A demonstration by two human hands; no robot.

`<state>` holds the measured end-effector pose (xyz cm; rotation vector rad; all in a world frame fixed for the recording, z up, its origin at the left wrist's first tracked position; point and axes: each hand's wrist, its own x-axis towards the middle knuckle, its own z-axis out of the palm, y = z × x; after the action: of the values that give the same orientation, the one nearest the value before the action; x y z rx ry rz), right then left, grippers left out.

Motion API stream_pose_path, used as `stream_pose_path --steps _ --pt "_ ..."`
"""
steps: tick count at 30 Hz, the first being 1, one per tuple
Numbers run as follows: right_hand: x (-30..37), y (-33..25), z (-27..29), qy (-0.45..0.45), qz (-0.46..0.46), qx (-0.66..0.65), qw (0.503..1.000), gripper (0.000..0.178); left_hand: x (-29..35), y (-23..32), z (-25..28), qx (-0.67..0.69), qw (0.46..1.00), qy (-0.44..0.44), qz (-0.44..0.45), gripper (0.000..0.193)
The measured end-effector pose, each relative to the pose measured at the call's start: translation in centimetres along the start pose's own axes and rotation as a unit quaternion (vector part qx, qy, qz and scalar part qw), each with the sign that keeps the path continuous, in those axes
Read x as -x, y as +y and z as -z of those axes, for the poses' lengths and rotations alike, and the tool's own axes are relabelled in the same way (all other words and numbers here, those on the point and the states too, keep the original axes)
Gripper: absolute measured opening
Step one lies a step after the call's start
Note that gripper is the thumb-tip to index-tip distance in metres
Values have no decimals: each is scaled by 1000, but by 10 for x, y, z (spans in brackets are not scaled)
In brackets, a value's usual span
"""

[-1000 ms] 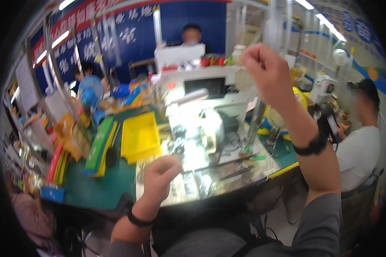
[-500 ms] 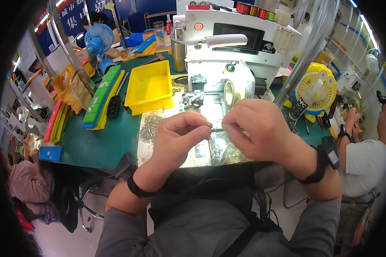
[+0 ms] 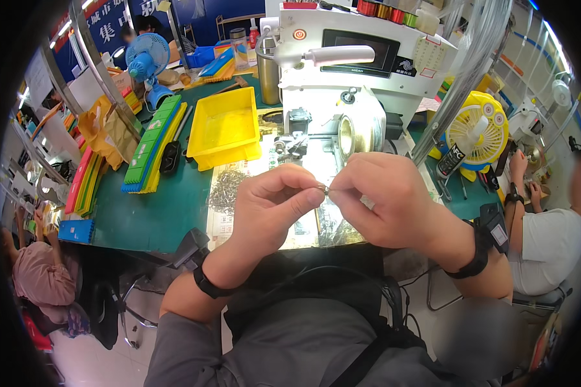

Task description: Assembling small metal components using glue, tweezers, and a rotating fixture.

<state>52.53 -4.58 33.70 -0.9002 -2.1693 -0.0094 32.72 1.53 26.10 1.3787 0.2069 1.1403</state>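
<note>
Between the fingertips of both hands is a tiny metal piece (image 3: 325, 189), too small to name. My left hand (image 3: 274, 209) pinches it with thumb and index finger. From the other side my right hand (image 3: 384, 200) meets it, its fingers curled and closed at the tips. Beyond the hands stands a white machine (image 3: 342, 80) with a dark screen and a round metal wheel (image 3: 346, 137). A heap of small metal pieces (image 3: 228, 191) lies on printed paper to the left of my left hand.
A yellow tray (image 3: 224, 122) stands behind the heap. Further left are stacked green and yellow plastic strips (image 3: 153, 145) and a blue fan (image 3: 150, 61). On the right stand a spray can (image 3: 450, 160) and a yellow fan (image 3: 478, 132). Other people sit at both sides.
My fingertips have come together, the left hand shifting slightly right, so the gap between them has narrowed around the small metal piece.
</note>
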Motion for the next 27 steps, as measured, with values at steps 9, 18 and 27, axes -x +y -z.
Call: stream_pose_path --steps 9,18,27 --pt "6 -5 4 -4 -84 -62 995 4 0 0 1 69 997 -3 26 9" --pt "9 -1 -2 -37 -74 -34 996 4 0 -4 -2 60 998 -8 7 8" --pt "23 2 -12 -31 -272 -345 898 18 0 -4 0 123 992 2 17 10"
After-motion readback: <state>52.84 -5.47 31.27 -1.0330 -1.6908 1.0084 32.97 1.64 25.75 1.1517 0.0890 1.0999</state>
